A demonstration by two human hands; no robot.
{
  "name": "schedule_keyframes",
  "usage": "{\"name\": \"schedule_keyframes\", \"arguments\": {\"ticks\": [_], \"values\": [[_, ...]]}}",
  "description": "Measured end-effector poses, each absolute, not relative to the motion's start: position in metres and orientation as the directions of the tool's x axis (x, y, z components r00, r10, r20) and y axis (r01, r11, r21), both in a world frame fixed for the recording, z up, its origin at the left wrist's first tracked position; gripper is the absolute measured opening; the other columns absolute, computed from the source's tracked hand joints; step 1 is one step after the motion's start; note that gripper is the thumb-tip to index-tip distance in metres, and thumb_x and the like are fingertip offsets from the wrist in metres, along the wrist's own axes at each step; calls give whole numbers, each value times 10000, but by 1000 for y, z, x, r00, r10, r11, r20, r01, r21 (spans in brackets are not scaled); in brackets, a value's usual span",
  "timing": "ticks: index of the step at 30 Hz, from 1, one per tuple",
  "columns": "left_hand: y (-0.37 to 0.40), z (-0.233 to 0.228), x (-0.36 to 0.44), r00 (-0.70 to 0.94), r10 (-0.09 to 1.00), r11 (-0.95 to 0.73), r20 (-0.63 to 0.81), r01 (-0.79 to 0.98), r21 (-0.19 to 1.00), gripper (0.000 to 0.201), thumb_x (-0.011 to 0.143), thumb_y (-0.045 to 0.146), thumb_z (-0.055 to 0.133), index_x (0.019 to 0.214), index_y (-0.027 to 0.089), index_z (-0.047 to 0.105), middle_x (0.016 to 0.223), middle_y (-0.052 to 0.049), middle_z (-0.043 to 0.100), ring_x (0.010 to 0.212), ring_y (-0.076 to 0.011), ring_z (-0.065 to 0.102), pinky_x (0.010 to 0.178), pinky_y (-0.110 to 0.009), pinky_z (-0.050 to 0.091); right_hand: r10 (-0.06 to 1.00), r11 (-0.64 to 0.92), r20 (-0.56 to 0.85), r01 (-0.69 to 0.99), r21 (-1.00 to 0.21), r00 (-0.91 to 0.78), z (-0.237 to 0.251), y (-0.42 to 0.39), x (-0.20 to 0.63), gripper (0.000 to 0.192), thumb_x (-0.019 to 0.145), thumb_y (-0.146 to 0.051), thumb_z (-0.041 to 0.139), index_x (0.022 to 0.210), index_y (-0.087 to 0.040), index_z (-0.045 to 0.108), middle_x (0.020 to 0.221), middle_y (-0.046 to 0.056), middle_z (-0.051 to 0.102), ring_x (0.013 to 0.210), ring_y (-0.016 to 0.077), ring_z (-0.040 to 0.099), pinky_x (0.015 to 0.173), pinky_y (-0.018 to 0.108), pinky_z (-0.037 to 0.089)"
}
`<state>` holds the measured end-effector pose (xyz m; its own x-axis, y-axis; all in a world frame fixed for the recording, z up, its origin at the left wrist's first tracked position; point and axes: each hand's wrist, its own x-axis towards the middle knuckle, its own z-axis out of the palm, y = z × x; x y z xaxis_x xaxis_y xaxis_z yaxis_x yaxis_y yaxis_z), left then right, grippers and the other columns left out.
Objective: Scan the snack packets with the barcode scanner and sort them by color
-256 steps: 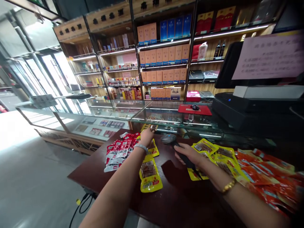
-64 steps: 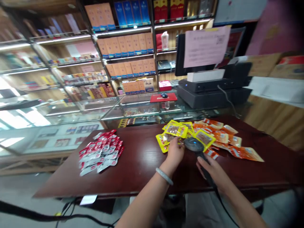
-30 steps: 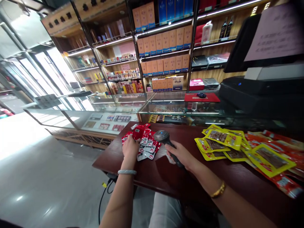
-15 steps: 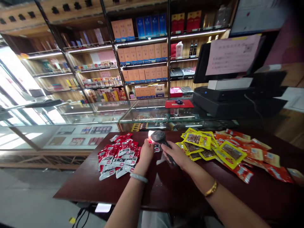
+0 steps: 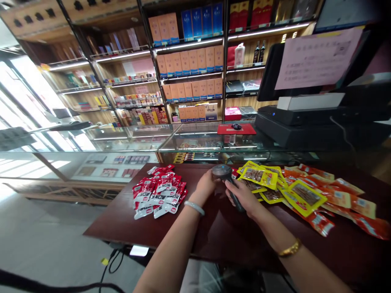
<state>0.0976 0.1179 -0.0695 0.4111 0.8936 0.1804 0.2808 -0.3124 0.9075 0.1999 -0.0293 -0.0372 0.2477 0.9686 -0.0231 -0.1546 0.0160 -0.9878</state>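
The right hand (image 5: 244,194) is closed round the handle of the rigid, light-looking scanner (image 5: 227,181) above the surface (image 5: 189,228), while the left hand (image 5: 207,184), cupped beneath its head, hides whatever packet it may pinch, likely thin and slippery.

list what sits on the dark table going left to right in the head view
red packets → left hand → barcode scanner gripped in right hand → yellow packets → orange packets
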Motion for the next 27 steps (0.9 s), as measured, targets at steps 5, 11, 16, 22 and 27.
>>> {"name": "schedule_keyframes", "arguments": {"ticks": [5, 11, 16, 22, 27], "values": [[131, -50, 13, 338, 910, -413, 239, 790, 453, 428, 852, 340, 646, 1239, 157, 643, 1253, -193, 659, 1183, -304, 595, 1030, -402, 418, 981, -8, -37, -152, -988, 189, -42, -32, 191, 499, 777, -656, 682, 957, -208, 556, 547, -88, 502, 386, 80, 413, 373, 192, 320], [149, -35, -64, -107, 965, 60, 241, 979, 197, 610, 879, 609, 478, 1164, 95, 643, 1286, -278, 588, 1246, -425, 494, 1011, -514, 385, 988, 10, -6, -108, -994, 154, -54, -35, 177, 452, 807, -643, 655, 880, -213, 538, 565, -84, 519, 385, 74, 426, 365, 193, 341], [163, -37, -81, -157, 976, 132, 152, 978, 163, 756, 740, 724, 564, 1195, 123, 621, 1342, -260, 550, 1281, -448, 454, 1017, -510, 390, 988, 19, 0, -120, -993, 157, -60, -41, 182, 431, 822, -622, 652, 802, -223, 491, 552, -83, 522, 387, 73, 431, 363, 185, 341], [157, -31, -64, -78, 975, 44, 209, 985, 164, 726, 761, 634, 602, 1233, 85, 534, 1269, -288, 601, 1244, -434, 521, 995, -501, 409, 976, 17, -17, -155, -988, 215, -52, -56, 198, 429, 806, -623, 665, 847, -218, 532, 541, -89, 514, 382, 73, 425, 372, 189, 337], [143, -27, -18, -32, 975, -83, 218, 863, 498, 567, 808, 551, 619, 1197, 154, 509, 1032, -188, 708, 989, -353, 677, 823, -430, 490, 964, 20, -30, -187, -982, 264, -47, -67, 208, 444, 783, -618, 692, 907, -214, 556, 550, -88, 516, 397, 75, 424, 379, 187, 332]]}}
